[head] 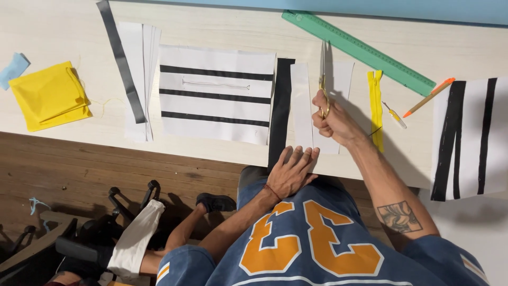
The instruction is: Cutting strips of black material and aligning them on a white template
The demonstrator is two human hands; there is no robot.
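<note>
The right hand (330, 117) is gripping scissors (323, 79), fingers closed through the handles, blades lying along a white strip (304, 103) at frame centre. The left hand (292, 170) is pressing flat, fingers spread, at the strip's lower end on the table edge (211, 153). A yellow zipper (375, 106) is lying just right; a green ruler (360, 50) is angling above; striped fabric (217, 95) is lying left.

matt white cloth strip (303, 106), shiny metal scissors (323, 79), glossy green plastic ruler (360, 50), pale smooth wooden table (63, 26).
</note>
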